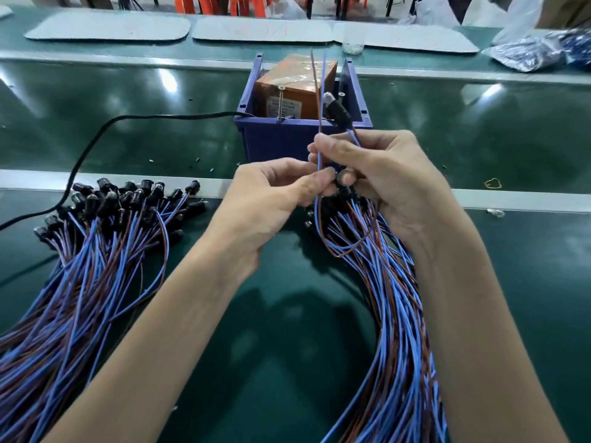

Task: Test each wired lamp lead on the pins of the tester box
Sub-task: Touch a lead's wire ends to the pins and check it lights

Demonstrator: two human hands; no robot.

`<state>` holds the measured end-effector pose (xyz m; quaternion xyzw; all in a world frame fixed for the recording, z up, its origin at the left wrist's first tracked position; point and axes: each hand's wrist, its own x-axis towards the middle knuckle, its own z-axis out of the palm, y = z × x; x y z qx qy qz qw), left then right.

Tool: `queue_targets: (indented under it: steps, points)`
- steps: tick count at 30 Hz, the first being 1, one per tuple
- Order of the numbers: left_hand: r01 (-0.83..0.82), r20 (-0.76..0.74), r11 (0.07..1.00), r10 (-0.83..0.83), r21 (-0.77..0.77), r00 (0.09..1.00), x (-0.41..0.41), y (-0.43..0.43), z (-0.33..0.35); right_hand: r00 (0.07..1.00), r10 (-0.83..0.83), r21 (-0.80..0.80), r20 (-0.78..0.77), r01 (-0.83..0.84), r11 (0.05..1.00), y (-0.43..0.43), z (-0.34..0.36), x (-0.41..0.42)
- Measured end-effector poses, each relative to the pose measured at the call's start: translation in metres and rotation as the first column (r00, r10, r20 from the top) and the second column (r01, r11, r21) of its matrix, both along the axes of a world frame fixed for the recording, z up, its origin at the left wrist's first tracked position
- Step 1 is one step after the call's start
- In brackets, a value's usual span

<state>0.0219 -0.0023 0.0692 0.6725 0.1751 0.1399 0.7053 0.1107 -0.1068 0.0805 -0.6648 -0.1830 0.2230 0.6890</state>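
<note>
1. Gripping one lamp lead (334, 109) in right hand (377, 190): fingers curled round its blue + brown wires, lamp head poking up past the knuckles, two wire ends pointing straight up.
2. Pinching the same wires just below w/ left hand (275, 196), thumb + fingertips closed on them. Prob. squaring the two ends before contact.
3. Held high + upright, apparently to bring the ends onto the tester box (294, 91) right behind the hands. Not touching it yet, as far as visible. Pins too small to pick out for sure.
4. Boxed inside a blue bin (303, 139). Front wall btwn hands and pins, so prob. a reach over the rim.
5. Under right hand: bundle of leads (393, 298), prob. waiting for test. Can't tell if gripped too.
6. Left on worktop (287, 346): second pile (105, 238), well apart, lamp heads toward the bin.
7. Black cable (96, 139) running left from the bin. Snag risk from loose wires near the hands.
</note>
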Motion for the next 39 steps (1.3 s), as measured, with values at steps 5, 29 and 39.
queue_targets:
  steps: [5, 29, 39]
  points:
    - [0.0, 0.012, 0.999, -0.001, 0.052, 1.0, 0.0, 0.002, -0.002, 0.999, 0.028, 0.07, -0.039, -0.025, 0.997, 0.001, -0.002, 0.0]
    - [-0.364, 0.056, 0.926, 0.36, 0.099, 0.931, 0.011, 0.031, -0.013, 0.953, -0.298, 0.034, -0.047, 0.3, 0.953, -0.004, -0.013, 0.022]
    - [-0.284, -0.028, 0.942, 0.294, 0.179, 0.955, 0.012, 0.045, -0.026, 0.966, -0.257, -0.08, -0.033, 0.254, 0.964, -0.001, -0.024, 0.028]
